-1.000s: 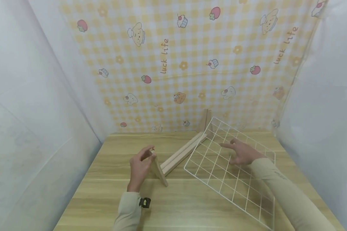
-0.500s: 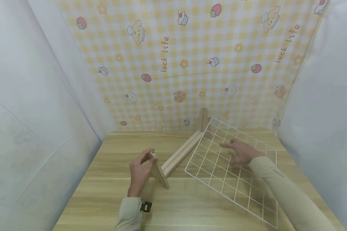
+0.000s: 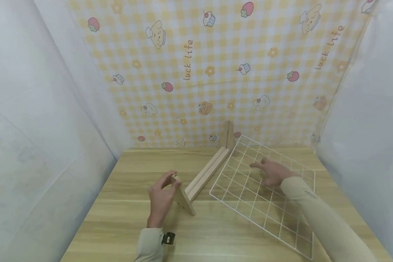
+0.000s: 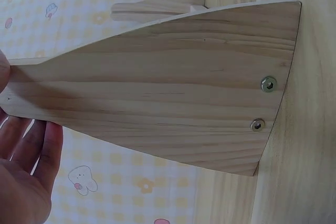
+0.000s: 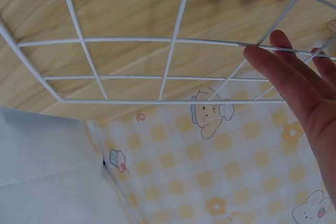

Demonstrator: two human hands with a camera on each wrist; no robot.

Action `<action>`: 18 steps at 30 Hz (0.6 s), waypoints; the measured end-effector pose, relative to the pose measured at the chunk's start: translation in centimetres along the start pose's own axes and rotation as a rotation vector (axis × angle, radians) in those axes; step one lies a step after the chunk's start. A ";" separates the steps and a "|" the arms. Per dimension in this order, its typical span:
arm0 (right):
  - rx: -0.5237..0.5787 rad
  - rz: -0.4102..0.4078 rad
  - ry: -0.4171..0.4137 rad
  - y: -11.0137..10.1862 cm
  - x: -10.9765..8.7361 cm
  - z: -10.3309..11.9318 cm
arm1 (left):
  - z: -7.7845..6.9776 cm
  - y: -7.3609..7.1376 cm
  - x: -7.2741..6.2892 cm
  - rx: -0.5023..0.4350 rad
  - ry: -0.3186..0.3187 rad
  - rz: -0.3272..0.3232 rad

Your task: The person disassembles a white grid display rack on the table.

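Observation:
In the head view my left hand (image 3: 162,199) pinches the upper end of a pale wooden end panel (image 3: 184,200), part of a wooden stand. Two bolt heads show near that panel's wide end (image 4: 260,103) in the left wrist view. From it, paired wooden bars (image 3: 207,174) run back to a second upright panel (image 3: 227,134). My right hand (image 3: 275,172) holds a white wire grid (image 3: 245,196), thumb and fingers at its wires; the exact grip is partly unclear. Tilted, the grid has its far corner raised near the second panel.
All of this is on a wood-grain table (image 3: 127,211). Behind it hangs a yellow checked cloth (image 3: 170,98) with cartoon prints. White sheets (image 3: 36,127) wall in the left and right sides.
The wooden stand has swung slightly: its far panel has shifted left, and its near panel has moved a little right and toward me with my left hand. The right hand and grid barely differ.

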State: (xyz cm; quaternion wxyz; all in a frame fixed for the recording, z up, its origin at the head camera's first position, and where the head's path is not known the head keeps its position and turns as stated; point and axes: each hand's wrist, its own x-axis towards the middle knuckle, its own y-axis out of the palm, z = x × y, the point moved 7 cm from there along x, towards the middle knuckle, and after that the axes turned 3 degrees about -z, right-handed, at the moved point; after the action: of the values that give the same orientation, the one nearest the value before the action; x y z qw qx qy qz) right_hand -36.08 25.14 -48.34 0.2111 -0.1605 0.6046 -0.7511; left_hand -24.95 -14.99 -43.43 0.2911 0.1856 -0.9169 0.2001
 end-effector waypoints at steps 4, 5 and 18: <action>0.001 0.016 -0.006 0.2 0.3 0.1 | -0.3 -0.1 -0.2 0.009 0.019 -0.013; 0.005 0.020 -0.011 0.2 0.4 0.1 | -0.3 -0.1 -0.2 0.010 0.025 -0.016; -0.054 0.092 -0.023 1.1 1.5 0.1 | -1.3 -0.1 -1.2 0.061 0.045 -0.057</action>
State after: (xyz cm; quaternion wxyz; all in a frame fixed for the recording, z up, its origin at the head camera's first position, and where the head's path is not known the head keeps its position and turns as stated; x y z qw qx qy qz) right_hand -37.21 24.07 -49.42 0.2477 -0.1466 0.6291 -0.7221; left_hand -23.41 -14.24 -43.14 0.3113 0.2160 -0.8980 0.2237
